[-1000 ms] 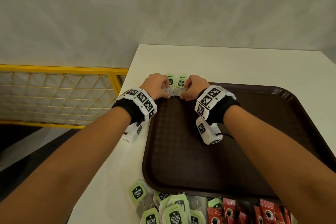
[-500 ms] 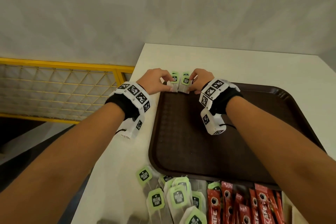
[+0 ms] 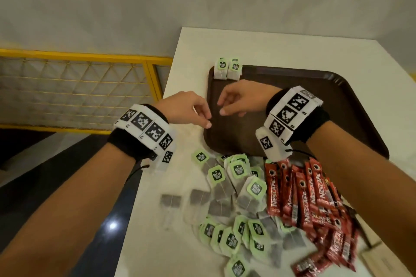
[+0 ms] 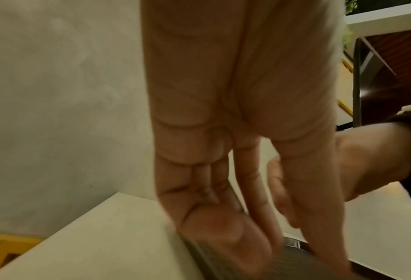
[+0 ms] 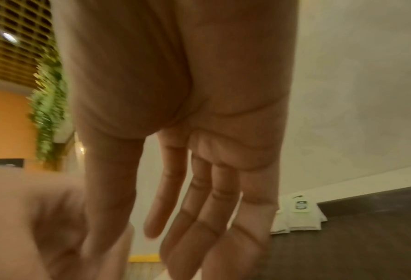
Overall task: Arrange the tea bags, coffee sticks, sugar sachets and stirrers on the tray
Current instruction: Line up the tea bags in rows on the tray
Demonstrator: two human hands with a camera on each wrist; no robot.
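Your left hand (image 3: pixel 188 108) hangs empty with a slack grip at the tray's (image 3: pixel 337 78) left rim; the right hand (image 3: pixel 242 99), also empty with its grip loose, hovers over the tray. Two tea bags (image 3: pixel 227 69) lean on the far-left rim — a brush could tip them onto the bench (image 3: pixel 270 47). Nearer you, the loose tea bag heap (image 3: pixel 234 200) overlaps the coffee sticks (image 3: pixel 310 204) — strings may snag and drag extras.

Perhaps a café: serving tray (image 3: pixel 337 78), hanging greenery (image 5: pixel 48 106).
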